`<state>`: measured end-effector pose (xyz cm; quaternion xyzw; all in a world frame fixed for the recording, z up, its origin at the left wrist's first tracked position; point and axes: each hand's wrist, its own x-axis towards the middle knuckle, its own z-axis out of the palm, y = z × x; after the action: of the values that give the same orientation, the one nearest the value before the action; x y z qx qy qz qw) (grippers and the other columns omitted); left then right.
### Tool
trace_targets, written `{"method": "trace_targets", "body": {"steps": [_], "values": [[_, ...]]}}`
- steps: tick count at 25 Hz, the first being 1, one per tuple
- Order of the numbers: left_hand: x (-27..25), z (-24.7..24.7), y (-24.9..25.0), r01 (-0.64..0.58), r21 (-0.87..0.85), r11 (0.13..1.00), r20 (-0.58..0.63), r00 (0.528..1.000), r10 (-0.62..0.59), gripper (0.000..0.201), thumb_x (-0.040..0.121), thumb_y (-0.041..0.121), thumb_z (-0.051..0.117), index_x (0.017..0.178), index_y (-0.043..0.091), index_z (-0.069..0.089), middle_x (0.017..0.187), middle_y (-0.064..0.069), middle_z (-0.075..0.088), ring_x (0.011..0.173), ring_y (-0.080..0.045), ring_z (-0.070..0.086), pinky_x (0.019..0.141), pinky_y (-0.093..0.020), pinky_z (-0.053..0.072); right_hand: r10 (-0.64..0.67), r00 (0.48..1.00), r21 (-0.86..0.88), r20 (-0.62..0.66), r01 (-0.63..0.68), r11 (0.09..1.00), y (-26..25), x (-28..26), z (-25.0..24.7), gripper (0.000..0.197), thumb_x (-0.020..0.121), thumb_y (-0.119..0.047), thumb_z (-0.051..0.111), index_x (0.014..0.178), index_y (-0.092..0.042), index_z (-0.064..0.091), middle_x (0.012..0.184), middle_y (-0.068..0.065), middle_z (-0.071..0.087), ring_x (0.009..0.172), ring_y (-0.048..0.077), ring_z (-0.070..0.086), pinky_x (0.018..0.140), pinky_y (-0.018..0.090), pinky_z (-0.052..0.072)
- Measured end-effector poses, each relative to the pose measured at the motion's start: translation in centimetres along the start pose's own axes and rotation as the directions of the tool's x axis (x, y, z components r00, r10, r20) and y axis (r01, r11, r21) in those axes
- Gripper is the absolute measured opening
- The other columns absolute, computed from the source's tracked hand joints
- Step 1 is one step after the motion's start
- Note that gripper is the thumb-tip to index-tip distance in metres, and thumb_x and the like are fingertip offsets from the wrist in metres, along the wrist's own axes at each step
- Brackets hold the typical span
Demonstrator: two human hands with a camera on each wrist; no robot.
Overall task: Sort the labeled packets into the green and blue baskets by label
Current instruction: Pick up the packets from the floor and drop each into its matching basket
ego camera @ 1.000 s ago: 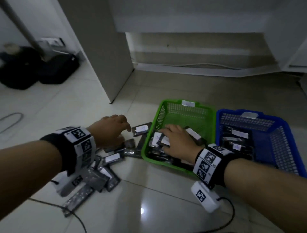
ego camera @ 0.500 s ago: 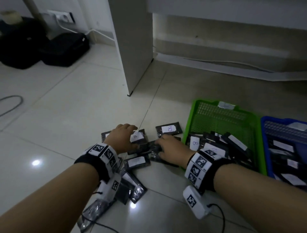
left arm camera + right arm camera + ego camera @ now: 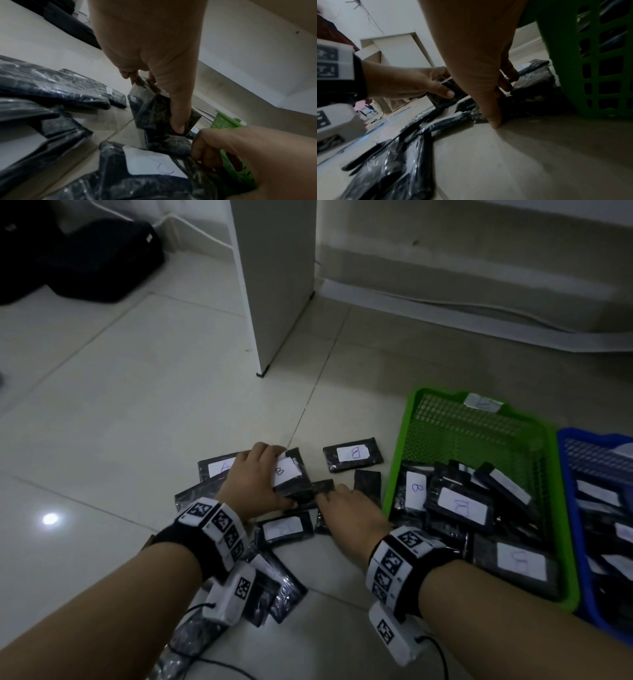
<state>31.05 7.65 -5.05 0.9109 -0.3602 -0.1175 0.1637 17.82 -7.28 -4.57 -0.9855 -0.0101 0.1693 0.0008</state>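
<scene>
Dark packets with white handwritten labels lie in a pile on the tiled floor. My left hand (image 3: 255, 484) grips a packet labelled B (image 3: 287, 471) between thumb and fingers, tilted up off the pile; the left wrist view shows that packet (image 3: 150, 112) pinched. My right hand (image 3: 349, 511) lies just right of it, fingers curled over a dark packet (image 3: 323, 487) and thumb down at the floor beside the packet (image 3: 522, 105). The green basket (image 3: 462, 426) on the right holds several packets. The blue basket (image 3: 596, 450) beyond it also holds packets.
A packet marked D (image 3: 352, 454) and another face-down packet (image 3: 367, 484) lie between the hands and the green basket. More packets (image 3: 284, 529) lie under my left forearm. A white cabinet panel (image 3: 274, 285) stands on the floor ahead; black bags (image 3: 102, 258) sit at far left.
My right hand left the green basket and moved left onto the floor pile. My left hand took hold of the B packet and tilted it up. The head view dropped toward the pile.
</scene>
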Motion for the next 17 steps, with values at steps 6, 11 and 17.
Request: {"method": "trace_targets", "body": {"steps": [6, 11, 17], "values": [[0.2, -1.5, 0.9, 0.01, -0.312, 0.95, -0.263, 0.96, -0.097, 0.095, 0.051, 0.04, 0.079, 0.135, 0.021, 0.037, 0.123, -0.001, 0.034, 0.114, -0.02, 0.041, 0.1, -0.035, 0.04, 0.482, 0.874, 0.872, -0.056, -0.193, 0.45, 3.4, 0.7, -3.8, 0.028, 0.078, -0.014, 0.064, 0.105, -0.014, 0.057, 0.098, 0.005, 0.064, 0.089, 0.021, 0.059, 0.076, 0.029, 0.048], [2.0, -2.6, 5.6, -0.061, -0.458, 0.887, -0.288, 0.954, -0.083, 0.094, 0.055, 0.026, 0.084, 0.136, 0.023, 0.037, 0.12, 0.003, 0.029, 0.113, -0.007, 0.037, 0.099, -0.019, 0.036, 0.567, 0.824, 0.984, 0.008, 0.096, -0.152, 7.8, -1.0, -6.8, 0.038, 0.081, 0.007, 0.058, 0.111, -0.016, 0.053, 0.102, 0.011, 0.06, 0.088, 0.025, 0.063, 0.076, 0.042, 0.055], [5.3, -2.1, 12.4, -0.2, -0.448, 0.871, -0.266, 0.96, 0.084, 0.1, 0.052, 0.038, 0.086, 0.138, 0.027, 0.036, 0.12, 0.009, 0.033, 0.112, -0.009, 0.045, 0.1, -0.025, 0.039, 0.657, 0.75, 0.959, 0.081, 0.122, -0.257, 13.8, -6.0, -6.5, 0.032, 0.087, 0.002, 0.055, 0.112, -0.018, 0.055, 0.104, 0.009, 0.063, 0.087, 0.024, 0.064, 0.083, 0.044, 0.054]]}}
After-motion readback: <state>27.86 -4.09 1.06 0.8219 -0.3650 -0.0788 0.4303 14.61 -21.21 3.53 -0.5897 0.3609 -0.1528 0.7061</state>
